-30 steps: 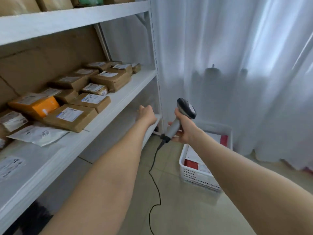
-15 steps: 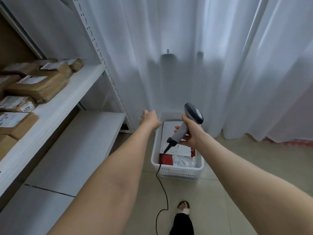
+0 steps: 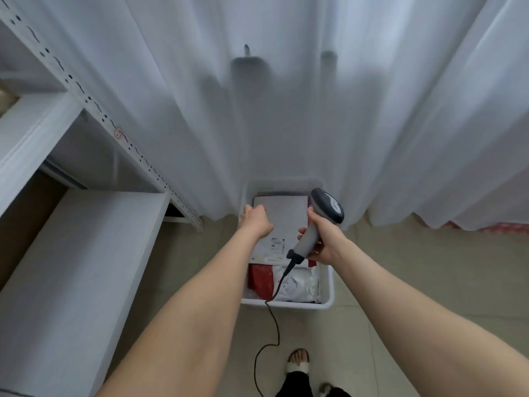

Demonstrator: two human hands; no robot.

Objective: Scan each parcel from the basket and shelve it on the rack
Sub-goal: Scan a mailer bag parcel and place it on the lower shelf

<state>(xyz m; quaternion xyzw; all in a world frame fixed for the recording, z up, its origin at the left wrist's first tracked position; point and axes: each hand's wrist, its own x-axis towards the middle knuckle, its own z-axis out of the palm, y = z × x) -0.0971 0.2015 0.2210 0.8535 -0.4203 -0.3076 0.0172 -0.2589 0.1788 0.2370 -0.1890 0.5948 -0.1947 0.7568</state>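
A long white curtain [image 3: 286,110] hangs down to the tiled floor [image 3: 400,282], and a white basket [image 3: 327,299] sits right against it. On top of the pile in the basket lies a flat white parcel [image 3: 286,219], with a red and white bag [image 3: 297,285] nearer to us.

The left hand [image 3: 256,220] is at the left edge of the flat white parcel. I cannot tell if it has hold of it yet. The right hand [image 3: 326,239] is wrapped round the handle of the barcode scanner [image 3: 326,206], just over the right side of the basket.

I think the job now is to lift that parcel. It looks thin and bendy, so it is best to get fingers under the edge and tip the label up to the scanner.

The scanner cable [image 3: 274,325] trails over the near rim, and the parcel could snag it. A foot [image 3: 297,362] stands by the cable too. The rack [image 3: 137,153] is on the left, with open floor in between for the swing over.
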